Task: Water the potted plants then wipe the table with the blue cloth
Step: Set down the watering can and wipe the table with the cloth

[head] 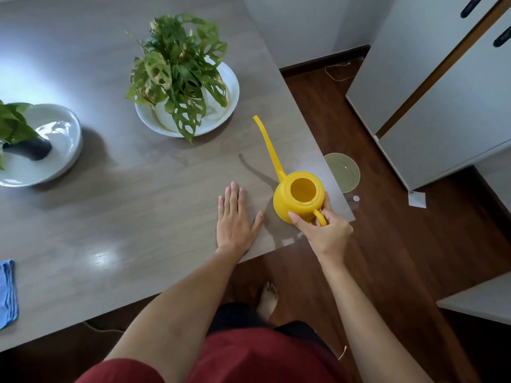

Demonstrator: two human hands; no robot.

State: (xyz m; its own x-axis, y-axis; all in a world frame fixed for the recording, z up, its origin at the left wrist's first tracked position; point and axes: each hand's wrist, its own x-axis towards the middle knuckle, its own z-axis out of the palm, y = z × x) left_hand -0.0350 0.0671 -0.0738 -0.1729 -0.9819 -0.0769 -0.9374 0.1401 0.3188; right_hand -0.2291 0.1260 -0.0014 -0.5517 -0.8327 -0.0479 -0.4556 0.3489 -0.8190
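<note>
Head view: the right hand is closed around the handle of the yellow can, thumb against the body, fingers hooked through the loop. The can stands near the table corner, its long spout aimed toward the holed-leaf plant in a white dish. The left hand lies flat on the table just beside the can, fingers together and thumb out, holding nothing. A second plant sits in another dish at the left edge. The blue cloth lies untouched at the near left edge.

The step in hand looks like lifting the can to water the nearer plant. To do it well, keep the can level during the lift, carry the spout tip under the leaves to the soil, then tilt slowly so the stream stays thin. The thin spout gives long leverage, so a firm wrist matters. Whether the can holds water cannot be told.
</note>
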